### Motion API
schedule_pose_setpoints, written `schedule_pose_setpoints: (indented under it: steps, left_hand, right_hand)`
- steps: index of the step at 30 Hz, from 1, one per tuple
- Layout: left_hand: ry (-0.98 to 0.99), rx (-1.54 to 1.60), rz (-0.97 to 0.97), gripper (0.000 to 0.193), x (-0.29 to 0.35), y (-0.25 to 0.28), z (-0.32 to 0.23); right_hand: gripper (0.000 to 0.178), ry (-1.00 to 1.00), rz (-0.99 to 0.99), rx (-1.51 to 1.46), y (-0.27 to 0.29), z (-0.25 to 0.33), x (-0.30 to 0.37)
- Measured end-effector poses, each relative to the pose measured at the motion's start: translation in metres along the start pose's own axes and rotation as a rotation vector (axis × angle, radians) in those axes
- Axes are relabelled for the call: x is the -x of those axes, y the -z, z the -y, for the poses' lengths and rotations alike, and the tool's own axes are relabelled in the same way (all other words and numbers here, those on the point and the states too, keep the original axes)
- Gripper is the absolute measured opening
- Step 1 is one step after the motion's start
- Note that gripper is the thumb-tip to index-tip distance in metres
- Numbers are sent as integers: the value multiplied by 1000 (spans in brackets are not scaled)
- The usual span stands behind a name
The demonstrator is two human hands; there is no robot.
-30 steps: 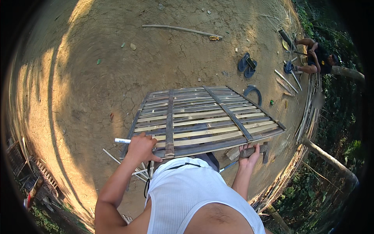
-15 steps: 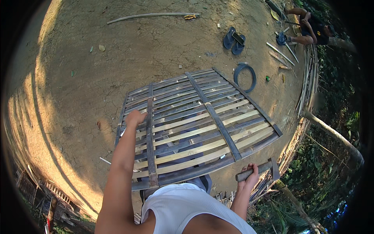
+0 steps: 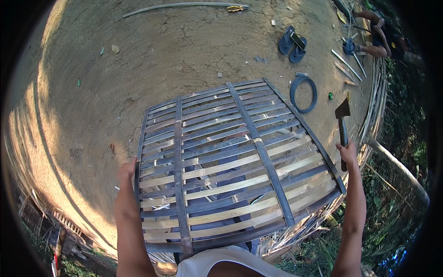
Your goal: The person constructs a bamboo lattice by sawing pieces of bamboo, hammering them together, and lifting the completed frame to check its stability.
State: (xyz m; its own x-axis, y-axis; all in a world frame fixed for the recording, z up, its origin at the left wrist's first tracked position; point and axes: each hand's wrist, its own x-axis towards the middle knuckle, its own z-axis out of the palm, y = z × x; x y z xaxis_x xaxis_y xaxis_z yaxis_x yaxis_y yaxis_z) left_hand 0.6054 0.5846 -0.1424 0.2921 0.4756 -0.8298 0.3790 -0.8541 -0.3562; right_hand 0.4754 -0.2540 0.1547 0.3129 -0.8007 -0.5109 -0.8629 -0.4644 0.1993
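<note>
A slatted bamboo panel (image 3: 217, 173), woven from dark and pale strips, is tilted in front of my body. At its left edge is my left hand (image 3: 128, 170), fingers closed around the outer strip as far as they show. Out past the panel's right edge, my right hand (image 3: 349, 151) is wrapped around the handle of a hatchet (image 3: 343, 113). The hatchet stands nearly upright, its dark, broad head above my fist. My legs show through the gaps between the slats.
Beyond the panel lie a black coil of tubing (image 3: 303, 94), slippers (image 3: 286, 40) with a phone (image 3: 299, 43) on them, and yellow-handled pliers (image 3: 236, 8) beside a long curved pole (image 3: 184, 4). A person (image 3: 376, 34) sits at the far right near bamboo sticks (image 3: 347, 62).
My left hand has moved from the inner crosspiece to the panel's left edge. My right hand has swung the hatchet up and outward from near my waist. The panel now reaches farther right.
</note>
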Motion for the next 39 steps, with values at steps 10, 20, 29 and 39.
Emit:
schedule_pose_setpoints:
  steps: [10, 20, 29, 39]
  left_hand:
    - [129, 621, 226, 102, -45, -63, 31]
    - [-307, 852, 37, 66, -25, -8, 27]
    - [-457, 849, -485, 52, 76, 205, 38]
    - [-626, 1232, -1039, 48, 290, 282, 29]
  right_hand:
    - [26, -315, 394, -357, -112, -14, -63]
    - [29, -47, 243, -295, -98, -12, -40]
    - [31, 125, 28, -790, -122, 47, -53]
    - [36, 108, 18, -1688, -201, 183, -201]
